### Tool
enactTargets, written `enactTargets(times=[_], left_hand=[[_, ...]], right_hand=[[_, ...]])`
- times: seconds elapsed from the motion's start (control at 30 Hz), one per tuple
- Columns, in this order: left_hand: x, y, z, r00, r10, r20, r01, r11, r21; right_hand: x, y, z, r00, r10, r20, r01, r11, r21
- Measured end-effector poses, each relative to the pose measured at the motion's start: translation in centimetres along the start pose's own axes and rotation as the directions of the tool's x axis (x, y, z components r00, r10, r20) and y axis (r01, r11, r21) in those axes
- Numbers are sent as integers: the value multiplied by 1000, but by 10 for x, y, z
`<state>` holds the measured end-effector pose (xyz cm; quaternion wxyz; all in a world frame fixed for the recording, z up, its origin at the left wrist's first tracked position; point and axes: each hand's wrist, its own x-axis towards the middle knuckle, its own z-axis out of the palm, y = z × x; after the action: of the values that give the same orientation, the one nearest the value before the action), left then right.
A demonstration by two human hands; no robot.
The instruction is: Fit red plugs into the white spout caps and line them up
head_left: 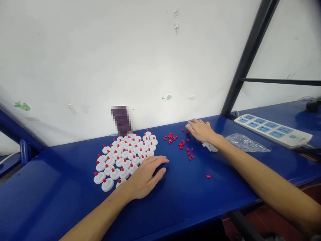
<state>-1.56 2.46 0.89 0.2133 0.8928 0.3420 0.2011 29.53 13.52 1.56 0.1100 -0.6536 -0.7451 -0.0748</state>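
My left hand (147, 174) is open, palm down and fingers stretched out, at the right edge of a cluster of round white caps (124, 153) with red tips. It hides some of the nearest caps and holds nothing I can see. Farther back on the right, my right hand (201, 130) reaches over the table with its fingers bent down around a small white piece (189, 125), mostly hidden. Small red tips (181, 145) lie loose in a scattered group between the two hands, with one red tip (208, 176) apart toward the front.
Under my right wrist lie flat whitish pieces (210, 147). Beyond my right forearm are a clear plastic bag (245, 142) and a white power strip (273, 129). A pixelated dark object (122, 119) leans on the wall behind the caps. The blue table (175, 201) meets a black post (240, 73).
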Motion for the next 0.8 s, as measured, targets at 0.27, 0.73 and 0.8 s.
enactTargets(times=[0.27, 0.73, 0.8], left_hand=[[-1, 0, 6, 991, -24, -129, 13, 996, -83], [-3, 19, 10, 979, -177, -104, 130, 927, -352], [-3, 20, 9, 980, -189, -55, 156, 917, -368]], right_hand=[[-20, -34, -23, 907, -159, -391, 269, 931, 247], [-70, -97, -27, 842, -420, -339, 537, 586, 607], [-54, -75, -33, 938, -264, -226, 343, 807, 480]])
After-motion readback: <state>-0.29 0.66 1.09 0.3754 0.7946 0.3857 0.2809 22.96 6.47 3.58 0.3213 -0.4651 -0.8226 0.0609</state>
